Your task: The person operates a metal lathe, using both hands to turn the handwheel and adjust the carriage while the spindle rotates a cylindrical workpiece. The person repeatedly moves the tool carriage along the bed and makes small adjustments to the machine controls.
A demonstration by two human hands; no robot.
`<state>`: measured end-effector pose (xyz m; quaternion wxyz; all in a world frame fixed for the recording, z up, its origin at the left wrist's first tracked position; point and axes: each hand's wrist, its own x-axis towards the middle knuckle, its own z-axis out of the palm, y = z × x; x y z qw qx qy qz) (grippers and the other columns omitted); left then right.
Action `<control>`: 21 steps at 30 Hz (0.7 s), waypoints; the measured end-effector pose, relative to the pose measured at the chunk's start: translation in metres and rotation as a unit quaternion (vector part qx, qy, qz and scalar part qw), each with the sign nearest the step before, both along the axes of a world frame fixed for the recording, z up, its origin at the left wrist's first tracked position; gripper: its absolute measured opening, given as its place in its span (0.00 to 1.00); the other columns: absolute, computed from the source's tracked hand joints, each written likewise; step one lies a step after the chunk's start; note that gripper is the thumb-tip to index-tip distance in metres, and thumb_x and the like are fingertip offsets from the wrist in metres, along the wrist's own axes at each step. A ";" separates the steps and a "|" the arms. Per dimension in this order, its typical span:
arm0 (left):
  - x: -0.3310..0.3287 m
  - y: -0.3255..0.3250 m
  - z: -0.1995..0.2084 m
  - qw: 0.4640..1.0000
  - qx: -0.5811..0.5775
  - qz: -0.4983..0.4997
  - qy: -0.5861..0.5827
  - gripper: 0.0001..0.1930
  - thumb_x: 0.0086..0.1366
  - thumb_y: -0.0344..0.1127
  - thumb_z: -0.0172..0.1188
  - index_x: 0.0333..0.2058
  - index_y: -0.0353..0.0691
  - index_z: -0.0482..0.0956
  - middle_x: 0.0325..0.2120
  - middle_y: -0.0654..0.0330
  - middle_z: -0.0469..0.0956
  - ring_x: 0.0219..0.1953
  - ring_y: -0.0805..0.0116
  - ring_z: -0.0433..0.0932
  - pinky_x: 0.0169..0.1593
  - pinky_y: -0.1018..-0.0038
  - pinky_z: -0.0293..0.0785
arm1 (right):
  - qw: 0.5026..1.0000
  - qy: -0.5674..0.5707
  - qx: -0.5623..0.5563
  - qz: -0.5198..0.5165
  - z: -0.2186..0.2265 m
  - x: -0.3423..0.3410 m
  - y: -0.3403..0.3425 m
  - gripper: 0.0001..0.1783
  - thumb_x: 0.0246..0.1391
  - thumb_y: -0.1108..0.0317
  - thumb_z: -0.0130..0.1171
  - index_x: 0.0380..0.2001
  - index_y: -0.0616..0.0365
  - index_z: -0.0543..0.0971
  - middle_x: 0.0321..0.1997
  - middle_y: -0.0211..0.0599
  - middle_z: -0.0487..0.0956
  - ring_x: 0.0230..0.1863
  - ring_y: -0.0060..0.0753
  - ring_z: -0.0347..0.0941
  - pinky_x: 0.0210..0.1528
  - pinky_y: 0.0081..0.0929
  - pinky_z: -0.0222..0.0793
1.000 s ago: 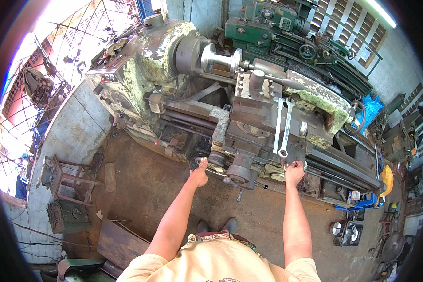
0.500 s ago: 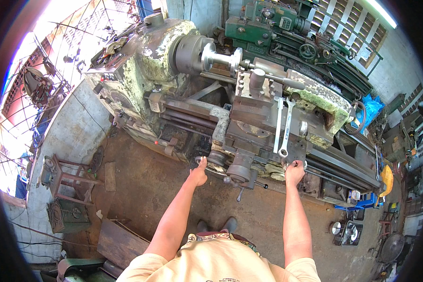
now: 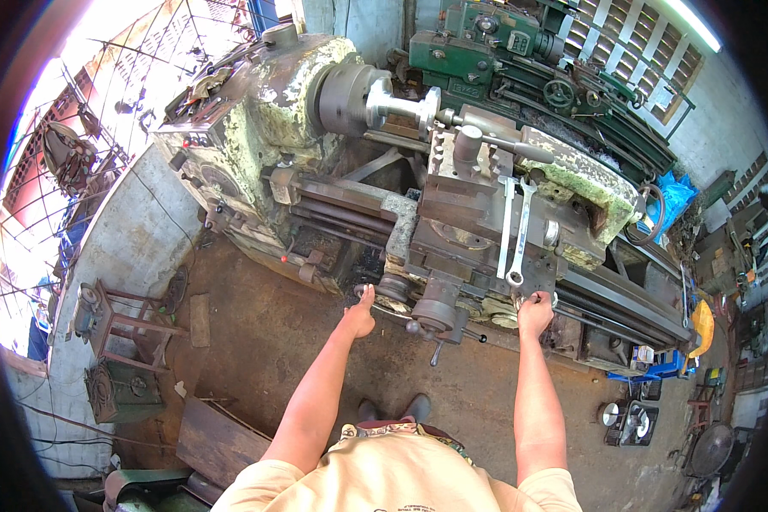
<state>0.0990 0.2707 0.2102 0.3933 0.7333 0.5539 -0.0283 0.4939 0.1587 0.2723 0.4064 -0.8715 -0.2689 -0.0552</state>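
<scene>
I stand at a large metal lathe with worn pale-green paint. My left hand is closed on the rim of the carriage handwheel. At the right end of the slide, my right hand is closed around a small handle, mostly hidden by the fingers. Between my hands sits the cross-slide dial with its crank, untouched. A shiny flanged metal workpiece is held at the chuck. On the carriage, a spanner lies beside a long flat steel tool.
Behind stands a green lathe. To the left are a small metal stand and a barred window. At the right, trays, a yellow object and a fan sit near the lathe's end. A board lies lower left.
Almost nothing differs. Both hands stay at the same places on the lathe, and the workpiece and tools lie as before.
</scene>
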 end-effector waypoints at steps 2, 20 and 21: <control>-0.001 0.001 0.000 1.000 -0.017 0.001 0.000 0.48 0.56 0.27 0.46 0.72 0.55 0.31 0.74 0.64 0.34 0.71 0.52 0.52 0.70 0.40 0.43 | 1.000 0.001 0.001 0.001 0.001 0.000 0.000 0.08 0.54 0.69 0.56 0.34 0.61 0.80 0.29 0.57 0.81 0.35 0.60 0.79 0.39 0.48 0.72; -0.005 0.002 -0.003 1.000 0.017 -0.009 0.001 0.48 0.56 0.27 0.46 0.72 0.53 0.30 0.73 0.58 0.41 0.67 0.47 0.60 0.69 0.43 0.50 | 1.000 0.001 0.002 -0.003 -0.005 0.003 0.001 0.09 0.55 0.68 0.55 0.34 0.61 0.81 0.30 0.56 0.81 0.36 0.60 0.79 0.40 0.47 0.73; -0.005 0.002 -0.003 1.000 0.015 -0.009 0.001 0.48 0.56 0.27 0.46 0.72 0.53 0.30 0.73 0.58 0.40 0.67 0.47 0.59 0.69 0.43 0.49 | 1.000 0.000 0.004 -0.001 -0.005 0.003 0.001 0.09 0.55 0.68 0.55 0.34 0.60 0.81 0.30 0.56 0.81 0.35 0.60 0.79 0.39 0.47 0.73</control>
